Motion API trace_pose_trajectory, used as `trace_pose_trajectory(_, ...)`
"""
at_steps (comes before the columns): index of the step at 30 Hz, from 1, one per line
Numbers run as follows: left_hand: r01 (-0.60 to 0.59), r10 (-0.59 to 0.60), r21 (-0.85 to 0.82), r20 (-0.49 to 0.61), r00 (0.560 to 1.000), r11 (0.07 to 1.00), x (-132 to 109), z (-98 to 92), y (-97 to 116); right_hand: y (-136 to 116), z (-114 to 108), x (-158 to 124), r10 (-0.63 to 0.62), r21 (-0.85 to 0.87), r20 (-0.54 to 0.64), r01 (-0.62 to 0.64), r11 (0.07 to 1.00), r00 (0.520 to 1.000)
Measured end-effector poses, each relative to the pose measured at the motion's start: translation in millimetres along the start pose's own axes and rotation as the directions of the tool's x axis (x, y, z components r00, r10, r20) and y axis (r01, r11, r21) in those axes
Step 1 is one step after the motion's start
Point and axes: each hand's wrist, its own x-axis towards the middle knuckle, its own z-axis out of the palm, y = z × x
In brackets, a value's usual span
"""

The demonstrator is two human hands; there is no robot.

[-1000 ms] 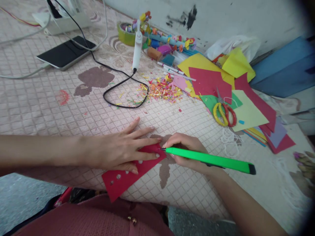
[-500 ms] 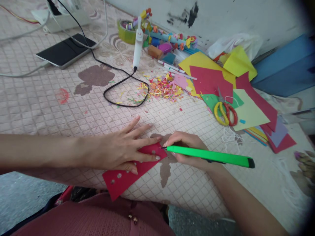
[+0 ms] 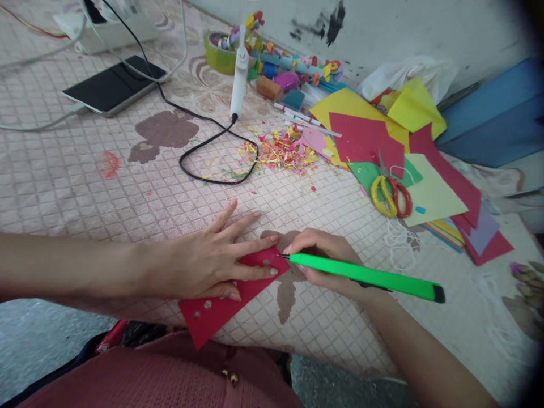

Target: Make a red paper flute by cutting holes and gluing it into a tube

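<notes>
Apparently holed, red paper [image 3: 212, 315] lies under spread left hand [image 3: 204, 263]; right hand [image 3: 328, 256] pinches green cutter [image 3: 374, 277].

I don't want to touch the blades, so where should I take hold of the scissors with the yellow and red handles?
Grip the scissors by the yellow and red loops, coming from the near side. They lie flat on the green paper, loops toward you, blades pointing away toward the wall. The right hand is closer, but it holds the green cutter.
</notes>
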Motion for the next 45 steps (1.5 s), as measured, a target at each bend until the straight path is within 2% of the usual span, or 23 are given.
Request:
trace_pose_trajectory(7, -0.002, 0.002, -0.007, -0.01, 1.0, 1.0, -1, -0.5, 0, 2, -1, 0, -0.008, 0.001, 0.005, 0.008, 1.0, 1.0)
trace_pose_trajectory(16, 0.007, -0.007, -0.01, -0.003, 1.0, 1.0, 1, -0.1, 2, -2, 0, -1, 0.049, 0.026, 0.0, -0.049, 0.998, 0.999)
trace_pose_trajectory(22, 0.084, -0.084, 0.007, -0.02, 0.996, 0.996, 6, -1.1, 13, -7, 6, 2, 0.034, -0.063, -0.078, -0.039, 0.997, 0.996)
trace_pose_trajectory(29, -0.052, 0.052, -0.076, -0.006, 0.999, 0.996, 1, -4.5, -5, -3, 10, -3, 0.046, -0.072, -0.108, -0.054, 0.996, 0.993)
trace_pose_trajectory(35, 0.005, -0.006, -0.013, -0.026, 1.0, 1.0, 0, -4.6, -1, -7, 13, -4, 0.068, -0.101, -0.156, -0.084, 0.991, 0.986)
trace_pose_trajectory(45, 0.046, -0.045, 0.036, -0.027, 0.999, 0.998, 2, -1.8, 11, -7, 15, -5, 0.039, -0.133, -0.165, -0.061, 0.989, 0.985)
